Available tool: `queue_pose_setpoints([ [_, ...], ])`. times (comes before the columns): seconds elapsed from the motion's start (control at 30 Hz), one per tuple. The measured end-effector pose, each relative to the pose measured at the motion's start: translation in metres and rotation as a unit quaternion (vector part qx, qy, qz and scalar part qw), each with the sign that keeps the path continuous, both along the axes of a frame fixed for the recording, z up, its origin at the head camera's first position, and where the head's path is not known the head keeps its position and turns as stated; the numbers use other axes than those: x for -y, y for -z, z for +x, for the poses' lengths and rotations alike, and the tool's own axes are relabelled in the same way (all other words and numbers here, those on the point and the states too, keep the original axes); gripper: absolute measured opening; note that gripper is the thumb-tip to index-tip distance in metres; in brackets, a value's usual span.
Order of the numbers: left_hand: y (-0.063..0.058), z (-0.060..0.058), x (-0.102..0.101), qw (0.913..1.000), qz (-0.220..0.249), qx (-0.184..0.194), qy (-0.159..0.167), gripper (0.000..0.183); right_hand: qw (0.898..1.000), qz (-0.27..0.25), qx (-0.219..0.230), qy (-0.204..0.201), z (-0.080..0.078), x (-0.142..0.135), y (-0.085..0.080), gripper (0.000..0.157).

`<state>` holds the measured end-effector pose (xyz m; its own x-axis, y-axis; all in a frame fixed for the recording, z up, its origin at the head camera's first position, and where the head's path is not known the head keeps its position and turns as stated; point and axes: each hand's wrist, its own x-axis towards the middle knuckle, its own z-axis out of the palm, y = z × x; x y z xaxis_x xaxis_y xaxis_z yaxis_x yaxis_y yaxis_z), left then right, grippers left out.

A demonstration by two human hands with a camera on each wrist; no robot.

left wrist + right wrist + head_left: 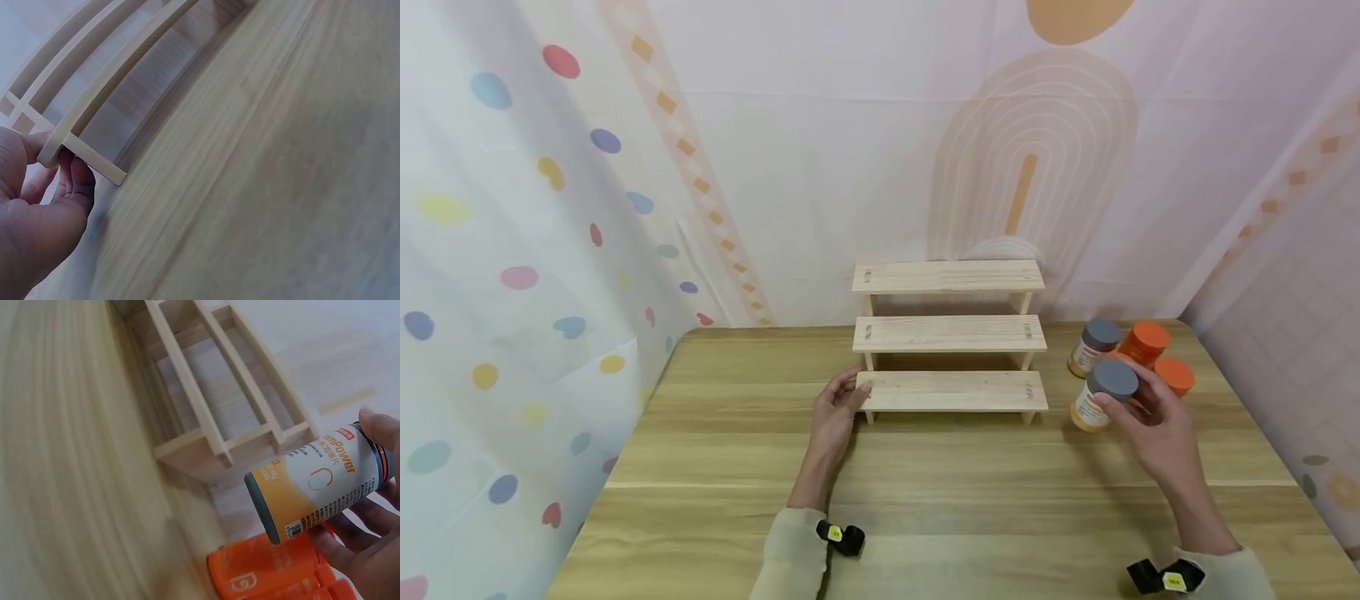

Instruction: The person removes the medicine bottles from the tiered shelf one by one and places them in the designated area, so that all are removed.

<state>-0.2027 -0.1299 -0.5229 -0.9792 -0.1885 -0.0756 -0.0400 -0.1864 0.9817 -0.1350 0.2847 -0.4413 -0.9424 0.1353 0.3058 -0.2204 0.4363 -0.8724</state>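
A three-tier wooden shelf [950,392] stands at the back of the table. My left hand [837,404] grips the left end of its lowest board, thumb on top and fingers curled beneath, as the left wrist view [47,200] also shows. To the right of the shelf, my right hand [1157,421] holds a supplement bottle [1092,408] with a grey lid and a white and orange label. In the right wrist view that bottle [319,481] is tilted, its base toward the shelf, pinched near the lid between thumb and fingers.
Behind the held bottle stand another grey-lidded bottle [1093,346] and several orange bottles [1146,340], partly hidden by the right hand. The wooden table [737,450] meets a patterned cloth backdrop [820,183] at the back and sides.
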Motion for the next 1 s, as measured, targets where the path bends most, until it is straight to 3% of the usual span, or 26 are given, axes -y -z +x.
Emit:
queue_pose_setpoints([
  [0.4, 0.0, -0.003, -0.001, 1.0, 0.002, 0.004, 0.005, 0.042, 0.999, 0.019, 0.024, 0.018, 0.01, -0.021, 0.019, 0.057],
  [0.67, -0.001, -0.003, -0.001, 0.9999, 0.002, 0.006, 0.01, 0.043, 0.999, 0.02, 0.025, 0.007, 0.016, -0.033, 0.031, 0.058],
  [1.0, -0.001, 0.0, -0.001, 1.0, -0.001, 0.008, 0.005, 0.043, 0.998, -0.047, 0.017, -0.025, 0.019, -0.043, 0.045, 0.06],
])
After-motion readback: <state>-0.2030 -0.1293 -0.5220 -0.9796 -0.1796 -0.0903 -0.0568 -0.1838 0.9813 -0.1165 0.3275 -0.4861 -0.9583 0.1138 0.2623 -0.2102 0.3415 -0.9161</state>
